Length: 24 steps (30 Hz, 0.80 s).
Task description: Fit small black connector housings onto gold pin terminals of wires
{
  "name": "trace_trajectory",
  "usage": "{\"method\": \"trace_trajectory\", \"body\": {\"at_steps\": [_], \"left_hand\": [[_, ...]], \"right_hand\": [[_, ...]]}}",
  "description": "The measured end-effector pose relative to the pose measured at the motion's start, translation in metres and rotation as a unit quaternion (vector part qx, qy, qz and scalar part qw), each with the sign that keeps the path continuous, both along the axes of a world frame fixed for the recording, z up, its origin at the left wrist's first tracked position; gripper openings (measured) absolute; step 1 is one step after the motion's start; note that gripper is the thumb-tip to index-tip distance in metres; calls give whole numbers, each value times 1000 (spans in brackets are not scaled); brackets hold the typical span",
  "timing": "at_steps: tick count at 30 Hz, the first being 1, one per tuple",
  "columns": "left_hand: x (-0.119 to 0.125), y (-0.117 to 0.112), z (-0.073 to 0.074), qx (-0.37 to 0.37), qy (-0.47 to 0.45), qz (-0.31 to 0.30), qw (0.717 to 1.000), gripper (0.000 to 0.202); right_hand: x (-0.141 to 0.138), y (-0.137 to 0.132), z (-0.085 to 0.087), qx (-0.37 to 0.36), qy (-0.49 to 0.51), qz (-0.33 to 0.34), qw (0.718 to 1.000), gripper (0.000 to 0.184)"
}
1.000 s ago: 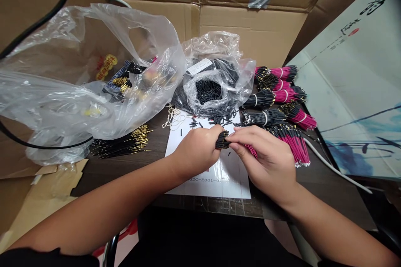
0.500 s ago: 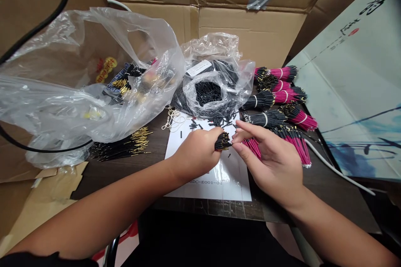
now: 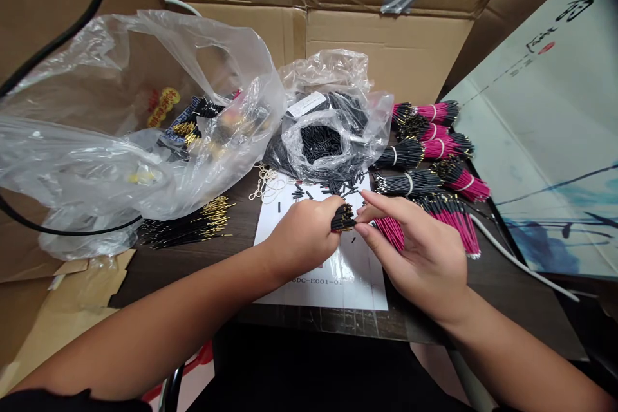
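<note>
My left hand (image 3: 302, 238) is closed around a short bundle of black wires (image 3: 342, 217) with gold pin tips, over a printed white sheet (image 3: 318, 286). My right hand (image 3: 415, 251) is just to the right, its index finger and thumb spread on either side of the bundle's end. Magenta wires (image 3: 390, 233) show under the right hand's fingers; I cannot tell if that hand holds them. Short black tubes (image 3: 338, 185) lie scattered along the sheet's far edge.
Banded black and magenta wire bundles (image 3: 425, 148) lie right of the sheet, and a bag of black tubes (image 3: 321, 141) sits behind it. A clear plastic bag (image 3: 145, 77) and gold-tipped wires (image 3: 188, 225) lie left. Cardboard (image 3: 386, 45) rises behind the dark table (image 3: 309, 320).
My right hand's index finger and thumb have opened apart and drawn slightly back from the bundle's end. My left hand and its bundle have barely moved.
</note>
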State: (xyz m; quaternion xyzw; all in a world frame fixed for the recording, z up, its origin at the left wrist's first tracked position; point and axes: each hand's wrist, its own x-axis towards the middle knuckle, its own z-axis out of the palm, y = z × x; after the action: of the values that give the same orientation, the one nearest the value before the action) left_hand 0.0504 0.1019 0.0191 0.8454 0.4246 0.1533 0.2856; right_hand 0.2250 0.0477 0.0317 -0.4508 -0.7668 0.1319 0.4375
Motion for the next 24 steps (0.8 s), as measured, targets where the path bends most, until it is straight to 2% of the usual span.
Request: {"method": "trace_trajectory", "body": {"at_steps": [11, 18, 21, 24], "left_hand": [[0, 1, 1, 13, 25, 6, 1000, 10], [0, 0, -9, 64, 39, 6, 997, 9], [0, 0, -10, 61, 31, 2, 998, 11], [0, 0, -8, 28, 10, 2, 1000, 17]], "right_hand": [[-1, 0, 0, 16, -5, 8, 1000, 59], [-3, -3, -7, 53, -11, -16, 998, 56], [-4, -4, -9, 13, 26, -41, 999, 54], [-6, -5, -8, -75, 112, -53, 989, 48]]}}
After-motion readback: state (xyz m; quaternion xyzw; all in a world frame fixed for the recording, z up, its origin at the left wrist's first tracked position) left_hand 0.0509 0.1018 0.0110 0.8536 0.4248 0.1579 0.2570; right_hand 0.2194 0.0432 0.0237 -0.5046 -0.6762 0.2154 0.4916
